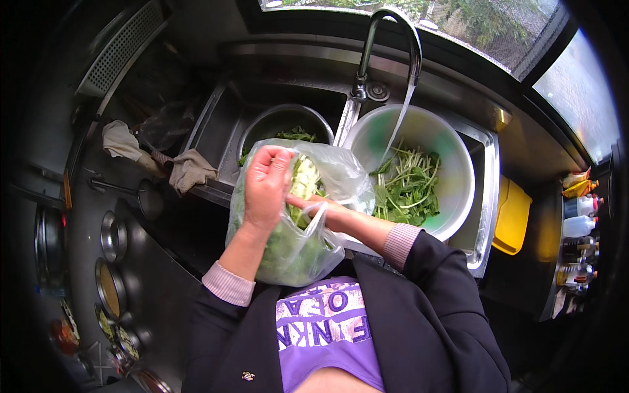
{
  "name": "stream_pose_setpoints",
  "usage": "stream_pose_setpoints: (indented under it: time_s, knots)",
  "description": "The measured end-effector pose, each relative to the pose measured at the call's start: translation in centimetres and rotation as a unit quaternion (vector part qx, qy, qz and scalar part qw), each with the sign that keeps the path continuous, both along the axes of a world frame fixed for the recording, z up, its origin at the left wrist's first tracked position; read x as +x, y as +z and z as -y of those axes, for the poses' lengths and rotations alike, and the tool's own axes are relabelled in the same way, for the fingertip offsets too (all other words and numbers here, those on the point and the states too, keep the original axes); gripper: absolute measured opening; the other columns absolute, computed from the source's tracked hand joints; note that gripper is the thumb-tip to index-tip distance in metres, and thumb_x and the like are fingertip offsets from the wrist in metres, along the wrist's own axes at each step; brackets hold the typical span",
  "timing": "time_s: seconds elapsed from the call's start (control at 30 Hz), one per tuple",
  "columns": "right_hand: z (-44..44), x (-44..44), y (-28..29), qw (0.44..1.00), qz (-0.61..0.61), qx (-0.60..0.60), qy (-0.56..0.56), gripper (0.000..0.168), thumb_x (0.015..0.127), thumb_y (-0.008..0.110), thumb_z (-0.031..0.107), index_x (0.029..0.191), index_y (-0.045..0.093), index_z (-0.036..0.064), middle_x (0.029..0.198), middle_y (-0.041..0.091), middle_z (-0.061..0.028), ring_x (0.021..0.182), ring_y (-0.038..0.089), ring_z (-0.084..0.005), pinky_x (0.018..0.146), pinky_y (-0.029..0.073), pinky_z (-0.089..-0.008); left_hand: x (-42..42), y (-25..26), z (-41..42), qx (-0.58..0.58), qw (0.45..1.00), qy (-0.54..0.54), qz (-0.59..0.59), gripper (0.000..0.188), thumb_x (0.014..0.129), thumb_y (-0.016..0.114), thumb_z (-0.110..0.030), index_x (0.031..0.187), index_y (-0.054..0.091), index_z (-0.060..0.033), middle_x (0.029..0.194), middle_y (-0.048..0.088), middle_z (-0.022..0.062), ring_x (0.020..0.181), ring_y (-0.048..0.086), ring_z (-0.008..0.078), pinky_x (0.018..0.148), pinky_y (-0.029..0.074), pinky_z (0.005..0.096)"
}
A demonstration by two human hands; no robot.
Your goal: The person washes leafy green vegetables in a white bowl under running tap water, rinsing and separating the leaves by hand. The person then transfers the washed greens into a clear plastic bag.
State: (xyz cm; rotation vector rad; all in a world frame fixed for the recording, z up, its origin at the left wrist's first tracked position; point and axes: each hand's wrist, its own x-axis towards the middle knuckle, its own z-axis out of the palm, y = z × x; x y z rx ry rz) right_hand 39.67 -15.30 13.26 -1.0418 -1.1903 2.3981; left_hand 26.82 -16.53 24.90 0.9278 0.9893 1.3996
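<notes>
My left hand [268,184] pinches the rim of a clear plastic bag [295,258] that holds leafy greens with pale stems [304,179]. My right hand [322,209] reaches into the mouth of the bag against the stems; its fingers are partly hidden, so its grip cannot be told. To the right, a large metal bowl [454,169] sits in the right sink basin with loose leafy greens [410,196] in it. Water runs into this bowl from a curved chrome faucet [419,54]. Behind the bag, a smaller metal bowl [322,120] with greens stands in the left basin.
A beige cloth [192,169] hangs over the left sink's edge. A yellow plastic bin [511,216] stands right of the sink, and bottles [580,226] line a shelf at the far right. Several metal bowls, one of them [110,290] with brownish contents, stand at the left.
</notes>
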Motion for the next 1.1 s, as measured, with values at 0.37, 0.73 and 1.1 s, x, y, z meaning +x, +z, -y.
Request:
stream_pose_setpoints:
  time_s: [0.37,0.73,1.1]
  knots:
    - [0.2,-3.2,-13.2,0.960,0.076,0.196,-0.185,0.054,0.078,0.069,0.008,0.128,0.050,0.001,0.110,0.064,-0.0139,0.092,0.063,-0.0187,0.078,0.051,-0.0324,4.1,0.6,0.5,-0.010,0.993,-0.077,0.088,0.012,0.100,0.053,-0.017,0.097,0.059,-0.0065,0.056,0.039,-0.0062,0.044,0.030,0.0024,0.041,0.023,0.0195]
    - [5.2,6.3,2.6,0.924,0.059,0.324,-0.195,0.051,0.085,0.062,0.003,0.134,0.045,0.003,0.125,0.057,-0.0119,0.115,0.054,-0.0187,0.101,0.043,-0.0338,-1.4,0.1,-2.4,0.030,0.995,0.062,0.067,0.013,0.099,0.054,-0.018,0.096,0.056,-0.0056,0.060,0.046,-0.0042,0.046,0.036,0.0030,0.040,0.030,0.0191]
    - [4.4,18.5,6.9,0.813,0.152,0.465,-0.316,0.062,0.074,0.073,-0.002,0.130,0.048,0.001,0.120,0.059,-0.0106,0.106,0.058,-0.0186,0.092,0.048,-0.0327,-0.4,-0.9,-2.7,-0.011,0.997,0.044,0.059,0.012,0.100,0.053,-0.017,0.096,0.054,-0.0054,0.060,0.047,-0.0026,0.047,0.038,0.0042,0.044,0.032,0.0200]
